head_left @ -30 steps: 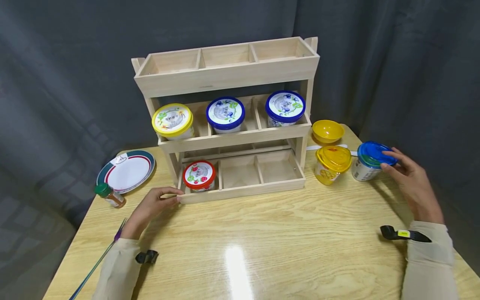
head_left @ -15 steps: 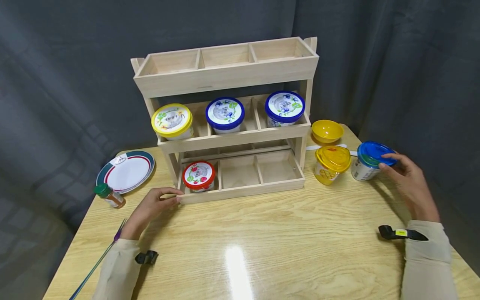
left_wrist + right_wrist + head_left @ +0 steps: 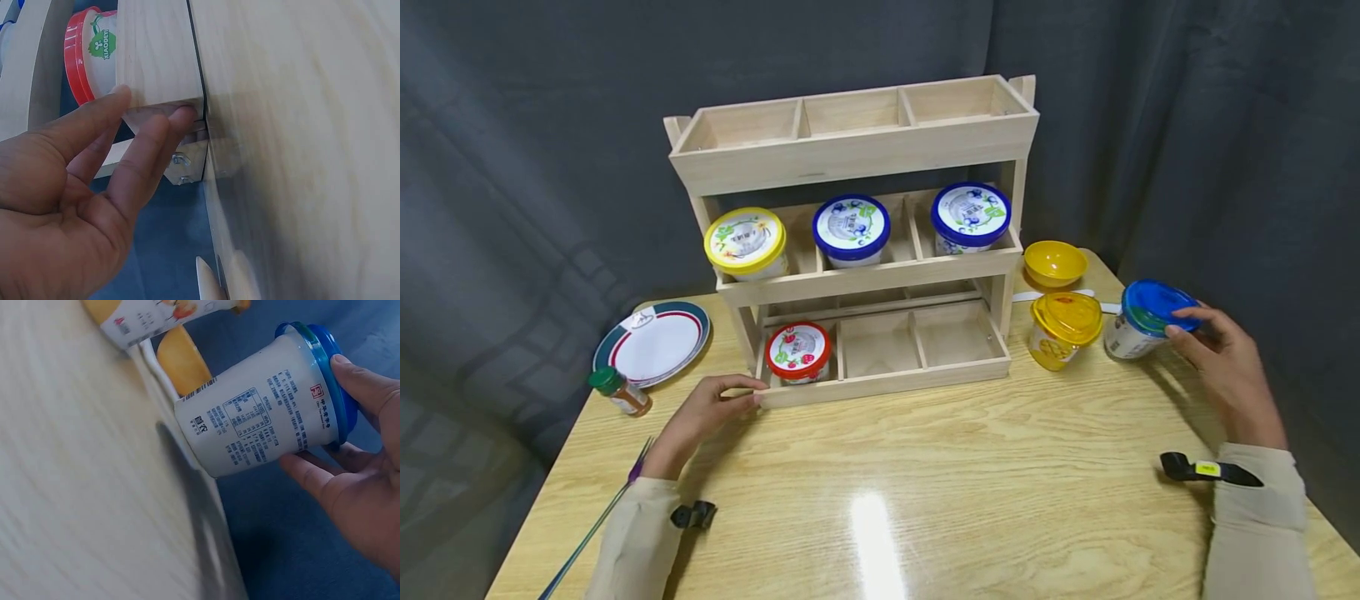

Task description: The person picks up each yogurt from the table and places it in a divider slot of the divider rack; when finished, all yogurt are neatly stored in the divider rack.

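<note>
My right hand (image 3: 1236, 371) grips a white cup with a blue lid (image 3: 262, 403), thumb against the lid rim and fingers along the cup's side. The cup leans toward the hand; whether its base touches the table I cannot tell. At the lower left corner of a three-tier wooden rack (image 3: 880, 390), my left hand (image 3: 707, 412) holds the bottom tray's end by its fingertips. A red-lidded tub (image 3: 799, 352) sits in that tray's left compartment. The middle tier bears a yellow-lidded tub (image 3: 747, 242) and two blue-lidded tubs (image 3: 852, 227), one per compartment.
Left of the cup stands a yellow-lidded cup (image 3: 1063, 329); behind it are a yellow bowl (image 3: 1055, 263) and a white utensil (image 3: 1028, 295). A rimmed plate (image 3: 658, 343), a green-capped spice jar (image 3: 621, 392) and a long fork (image 3: 597, 525) lie at left. Dark curtains hang behind.
The blue-lidded cup has tipped further to the right in my right hand, its lid shifting slightly right. My left hand keeps its place on the rack's corner.
</note>
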Available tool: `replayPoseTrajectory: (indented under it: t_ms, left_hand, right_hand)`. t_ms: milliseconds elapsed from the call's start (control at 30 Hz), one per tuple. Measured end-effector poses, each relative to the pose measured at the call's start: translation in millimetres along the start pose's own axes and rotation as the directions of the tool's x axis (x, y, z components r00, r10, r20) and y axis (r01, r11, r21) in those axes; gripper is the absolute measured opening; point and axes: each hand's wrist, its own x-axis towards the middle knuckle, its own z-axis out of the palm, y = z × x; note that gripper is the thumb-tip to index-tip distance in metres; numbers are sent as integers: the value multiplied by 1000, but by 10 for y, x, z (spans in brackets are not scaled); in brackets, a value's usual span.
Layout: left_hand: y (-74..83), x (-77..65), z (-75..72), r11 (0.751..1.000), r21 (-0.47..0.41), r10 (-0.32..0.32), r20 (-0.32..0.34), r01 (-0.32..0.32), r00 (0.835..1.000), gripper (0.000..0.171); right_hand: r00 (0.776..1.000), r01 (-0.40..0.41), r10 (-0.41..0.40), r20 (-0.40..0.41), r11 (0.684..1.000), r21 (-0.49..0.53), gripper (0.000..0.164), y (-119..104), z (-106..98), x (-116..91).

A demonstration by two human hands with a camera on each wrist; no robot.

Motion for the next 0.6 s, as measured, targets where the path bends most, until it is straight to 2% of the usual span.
replayPoseTrajectory:
  t_ms: [133, 200, 300, 400, 600]
  left_hand:
    - [-4, 1, -4, 1000, 10, -9, 4, 9, 1000, 26]
    - [-11, 1, -7, 1000, 13, -20, 0, 20, 1000, 27]
    - [-18, 1, -9, 999, 14, -29, -12, 30, 1000, 26]
    - [-17, 1, -5, 1000, 14, -16, -18, 17, 1000, 26]
    - [-9, -5, 16, 1000, 9, 8, -24, -8, 1000, 25]
  right_hand:
    - [1000, 17, -12, -28, 983, 182, 35, -80, -5, -29]
    - [999, 23, -14, -33, 956, 293, 36, -138, 0, -48]
    - [999, 30, -13, -47, 922, 387, 38, -242, 10, -79]
    - [998, 51, -30, -60, 916, 398, 40, -344, 7, -106]
    - [988, 155, -147, -51, 887, 435, 41, -519, 5, -140]
